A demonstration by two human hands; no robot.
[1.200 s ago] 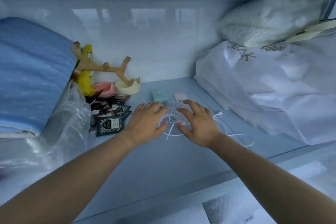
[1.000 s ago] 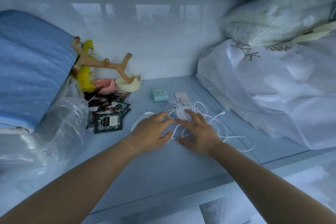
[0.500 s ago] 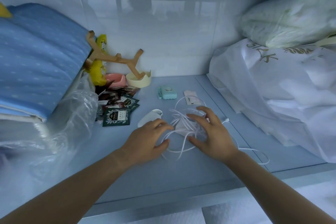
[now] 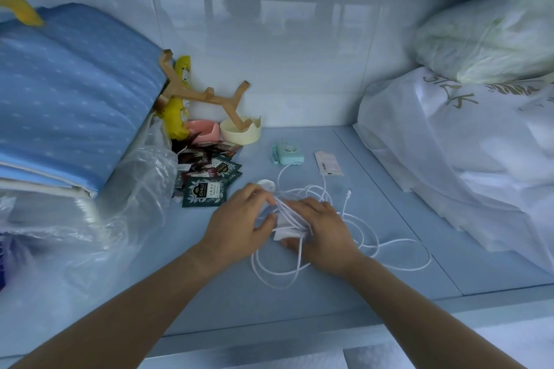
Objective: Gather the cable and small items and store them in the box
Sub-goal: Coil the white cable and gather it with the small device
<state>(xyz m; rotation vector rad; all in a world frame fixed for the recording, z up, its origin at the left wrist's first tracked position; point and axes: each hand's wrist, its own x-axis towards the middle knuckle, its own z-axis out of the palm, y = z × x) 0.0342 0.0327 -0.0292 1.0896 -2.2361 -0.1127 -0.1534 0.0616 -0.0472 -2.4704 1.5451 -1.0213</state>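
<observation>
Tea sachets (image 4: 204, 192), mint gadget (image 4: 287, 153) and white packet (image 4: 328, 163) lie near the cable (image 4: 389, 249).

Shelf (image 4: 299, 293): pale blue, flat, panel seam running front-back on R side.
- Ctr front: white cable (image 4: 398, 266), loose tangled loops, 1 plug end lying free toward back.
- Just behind cable: round white item (image 4: 265, 183), type unclear.
- Ctr back: mint device (image 4: 288, 153); white sachet (image 4: 328, 163) beside it, apart.
- L of ctr: tea sachets (image 4: 207, 189), dark, overlapping pile.
- Back L, nr wall: cream holder (image 4: 239, 132), pink dish (image 4: 204, 130), touching.
- L edge: clear plastic bag (image 4: 144, 189).
- R: white bag (image 4: 449, 159), bulky.
</observation>
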